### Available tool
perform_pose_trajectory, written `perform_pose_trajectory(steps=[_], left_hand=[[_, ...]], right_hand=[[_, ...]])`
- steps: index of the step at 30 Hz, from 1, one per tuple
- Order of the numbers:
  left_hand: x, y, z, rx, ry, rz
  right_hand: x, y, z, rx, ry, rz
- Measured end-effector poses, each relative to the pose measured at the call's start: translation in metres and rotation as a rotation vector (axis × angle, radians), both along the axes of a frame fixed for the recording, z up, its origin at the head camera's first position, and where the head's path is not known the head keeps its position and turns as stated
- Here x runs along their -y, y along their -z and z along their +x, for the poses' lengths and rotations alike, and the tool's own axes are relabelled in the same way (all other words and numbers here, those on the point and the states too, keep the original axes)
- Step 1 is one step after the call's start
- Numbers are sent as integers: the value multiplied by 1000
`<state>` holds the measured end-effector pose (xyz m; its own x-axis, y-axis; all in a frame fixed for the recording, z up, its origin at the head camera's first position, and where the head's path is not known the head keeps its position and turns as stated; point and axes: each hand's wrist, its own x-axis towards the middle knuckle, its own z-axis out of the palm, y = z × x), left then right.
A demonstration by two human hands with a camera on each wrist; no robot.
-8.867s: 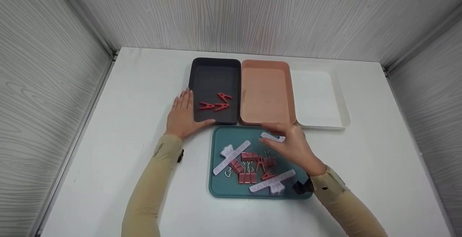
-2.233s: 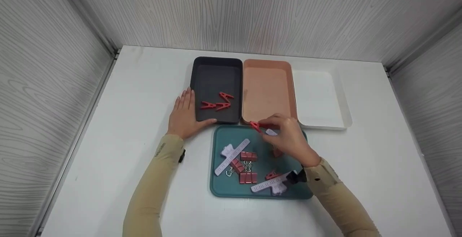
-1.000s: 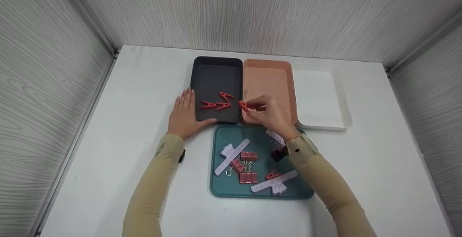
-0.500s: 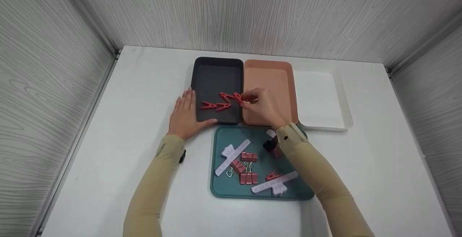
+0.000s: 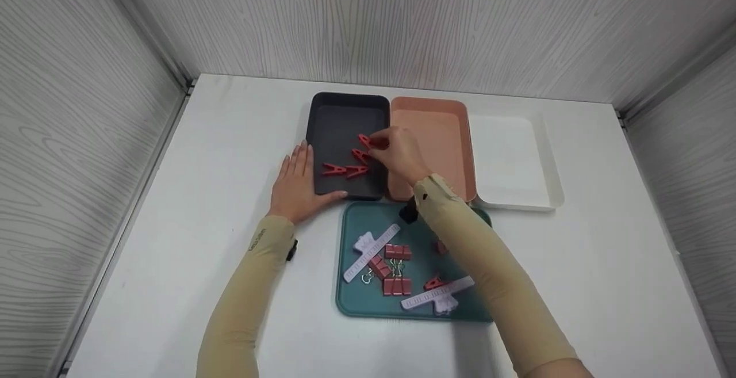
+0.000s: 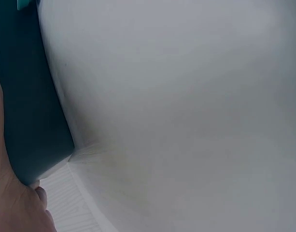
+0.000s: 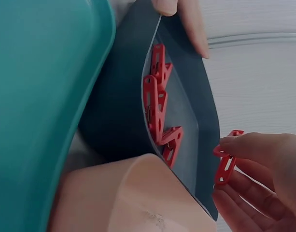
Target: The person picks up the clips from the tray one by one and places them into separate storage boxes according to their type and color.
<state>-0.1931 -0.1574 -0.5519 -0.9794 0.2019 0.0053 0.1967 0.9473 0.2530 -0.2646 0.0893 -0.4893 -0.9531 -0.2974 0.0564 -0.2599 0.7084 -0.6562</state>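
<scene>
My right hand (image 5: 402, 151) pinches a red clothespin (image 7: 226, 169) between thumb and fingers. It is over the right half of the dark tray (image 5: 339, 125). Three more red clothespins (image 5: 334, 170) lie inside that tray, near its front. My left hand (image 5: 294, 194) rests against the dark tray's left side, fingers straight, thumb stretched along the front edge. In front is a teal tray (image 5: 359, 303) with red binder clips (image 5: 397, 286), lilac ruler clips (image 5: 438, 293) and a red clothespin (image 5: 433, 283). My right forearm hides part of its right side.
Right of the dark tray stands a peach tray (image 5: 440, 130), side by side with it. A white tray (image 5: 509, 159) is at its right. All sit on a white table (image 5: 172, 251), with wood-grain panels (image 5: 402, 27) behind and at both sides.
My right hand took a red clothespin from the teal tray and carried it left and away from me, across the peach tray, to the dark tray. The left hand has stayed put.
</scene>
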Motion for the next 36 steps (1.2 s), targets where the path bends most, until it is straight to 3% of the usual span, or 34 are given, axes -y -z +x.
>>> perform_pose_trajectory(steps=[9,18,27,36], left_hand=[[0,0,-1,11,6,5],[2,2,-1,-1,0,17],[2,0,-1,-4,2,2],[6,-2,0,12,-4,-3]], right_hand=[[9,6,-18,-35,70,79],[14,8,-29,-94,67,121],[13,8,-28,-67,60,129],[14,-8,-23,-99,27,58]])
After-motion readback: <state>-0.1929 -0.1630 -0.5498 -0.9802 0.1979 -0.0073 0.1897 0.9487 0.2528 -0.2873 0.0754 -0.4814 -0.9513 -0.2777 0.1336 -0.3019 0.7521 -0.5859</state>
